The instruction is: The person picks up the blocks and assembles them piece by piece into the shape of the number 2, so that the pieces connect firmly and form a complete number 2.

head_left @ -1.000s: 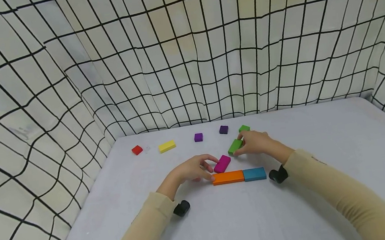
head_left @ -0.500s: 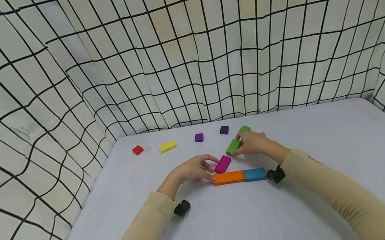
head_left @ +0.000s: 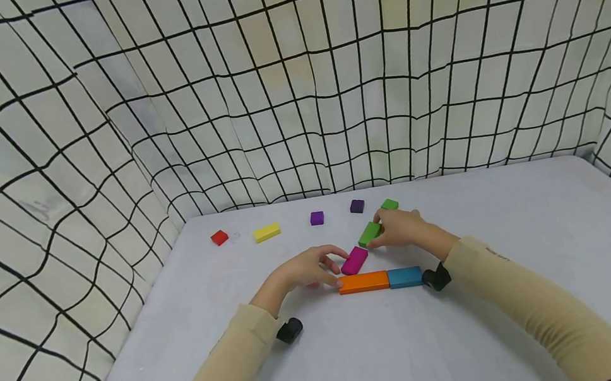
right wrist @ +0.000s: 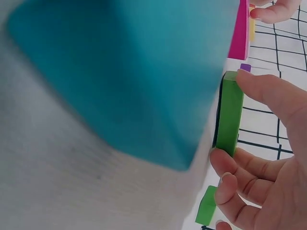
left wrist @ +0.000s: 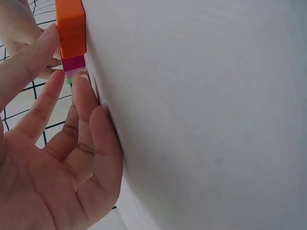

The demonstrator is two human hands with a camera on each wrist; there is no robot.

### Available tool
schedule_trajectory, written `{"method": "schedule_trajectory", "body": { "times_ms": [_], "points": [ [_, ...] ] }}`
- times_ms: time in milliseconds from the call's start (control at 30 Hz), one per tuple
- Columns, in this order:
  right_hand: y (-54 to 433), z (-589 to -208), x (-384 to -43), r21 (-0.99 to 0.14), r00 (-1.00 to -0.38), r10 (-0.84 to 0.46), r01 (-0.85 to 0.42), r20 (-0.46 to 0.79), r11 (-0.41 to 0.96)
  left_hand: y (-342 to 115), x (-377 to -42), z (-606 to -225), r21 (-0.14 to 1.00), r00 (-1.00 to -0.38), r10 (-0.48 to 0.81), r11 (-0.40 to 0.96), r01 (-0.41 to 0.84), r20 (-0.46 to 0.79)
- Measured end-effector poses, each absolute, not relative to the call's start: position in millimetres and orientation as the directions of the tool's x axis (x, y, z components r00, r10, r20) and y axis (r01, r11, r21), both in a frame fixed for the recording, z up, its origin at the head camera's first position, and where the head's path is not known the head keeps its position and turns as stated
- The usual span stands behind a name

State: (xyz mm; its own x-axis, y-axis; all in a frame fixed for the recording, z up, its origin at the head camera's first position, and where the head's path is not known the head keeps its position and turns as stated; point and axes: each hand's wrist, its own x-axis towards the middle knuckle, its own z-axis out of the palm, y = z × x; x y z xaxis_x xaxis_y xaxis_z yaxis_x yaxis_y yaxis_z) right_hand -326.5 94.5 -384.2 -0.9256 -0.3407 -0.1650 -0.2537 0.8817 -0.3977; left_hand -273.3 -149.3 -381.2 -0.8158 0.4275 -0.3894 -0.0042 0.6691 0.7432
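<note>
My right hand [head_left: 399,226] pinches a green block [head_left: 370,233] by its ends, thumb at the near end and fingers at the far one, as the right wrist view shows. That block stands just beyond the slanted magenta block [head_left: 354,261]. My left hand [head_left: 306,268] lies left of the magenta block, loosely bent fingers at its side. Its thumb touches the left end of the orange block [head_left: 363,282]. End to end with the orange one is a blue block [head_left: 405,277], large and blurred in the right wrist view. A second green block [head_left: 390,204] is partly hidden behind my right hand.
Along the back of the white table [head_left: 472,335] lie a red block [head_left: 220,238], a yellow block [head_left: 267,232], a purple block [head_left: 317,218] and a dark purple block [head_left: 357,206]. A black net [head_left: 317,97] rises behind and beside the table.
My right hand has moved slightly left with the green block, bringing it nearer the magenta block, and then stays there. The left hand has kept its place.
</note>
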Motion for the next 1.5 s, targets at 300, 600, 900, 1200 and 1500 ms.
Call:
{"method": "schedule_trajectory", "body": {
  "times_ms": [300,600,900,1200,1500],
  "points": [
    [97.7,-382.8,-325.3,-0.425,-0.915,-0.354,-0.247,-0.195,0.871,-148.8,-273.4,-382.2,0.741,-0.814,0.428,0.672,-0.004,-0.393],
    [98.5,-387.4,-327.1,-0.444,-0.912,-0.364,-0.252,-0.187,0.860,-149.5,-272.2,-382.4,0.742,-0.811,0.432,0.670,-0.004,-0.394],
    [97.2,-383.8,-328.3,-0.460,-0.912,-0.364,-0.246,-0.188,0.853,-149.9,-274.2,-383.5,0.752,-0.808,0.442,0.659,-0.002,-0.390],
    [101.0,-384.7,-329.7,-0.474,-0.890,-0.409,-0.277,-0.203,0.836,-148.6,-272.3,-381.9,0.748,-0.811,0.440,0.664,0.003,-0.387],
    [101.3,-382.5,-330.9,-0.458,-0.884,-0.426,-0.304,-0.192,0.836,-148.7,-272.8,-380.7,0.745,-0.812,0.439,0.667,0.008,-0.385]
  ]
}}
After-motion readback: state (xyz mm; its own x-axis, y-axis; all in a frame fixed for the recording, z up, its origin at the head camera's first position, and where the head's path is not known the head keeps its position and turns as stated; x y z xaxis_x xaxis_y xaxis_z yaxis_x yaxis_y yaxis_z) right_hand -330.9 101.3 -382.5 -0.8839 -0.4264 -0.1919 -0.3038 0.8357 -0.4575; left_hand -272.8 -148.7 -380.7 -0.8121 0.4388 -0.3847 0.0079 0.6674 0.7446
